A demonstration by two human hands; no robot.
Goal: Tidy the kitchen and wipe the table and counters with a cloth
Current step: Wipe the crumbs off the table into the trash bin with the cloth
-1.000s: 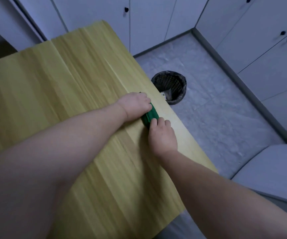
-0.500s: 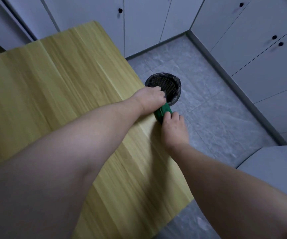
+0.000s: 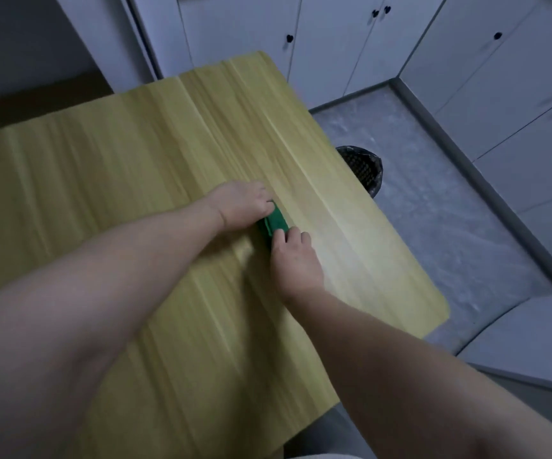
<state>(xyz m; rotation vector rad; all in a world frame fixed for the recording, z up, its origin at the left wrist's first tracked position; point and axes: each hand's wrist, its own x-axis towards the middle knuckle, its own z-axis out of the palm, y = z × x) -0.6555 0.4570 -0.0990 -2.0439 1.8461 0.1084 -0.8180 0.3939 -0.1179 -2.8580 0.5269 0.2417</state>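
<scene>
A small green cloth (image 3: pixel 275 222), bunched into a narrow wad, lies on the light wooden table (image 3: pixel 135 154) a little right of its middle. My left hand (image 3: pixel 242 203) grips the cloth's far end with curled fingers. My right hand (image 3: pixel 292 256) holds the near end, fingertips curled over it. Most of the cloth is hidden between the two hands.
A black mesh waste bin (image 3: pixel 365 168) with a liner stands on the grey floor (image 3: pixel 450 207) beside the table's right edge, partly hidden by it. White cabinets (image 3: pixel 334 44) with black knobs line the back and right. A grey rounded surface (image 3: pixel 533 339) sits at lower right.
Both hands and the green cloth have moved back from the table's right edge by the bin toward the middle of the tabletop. The view has shifted left.
</scene>
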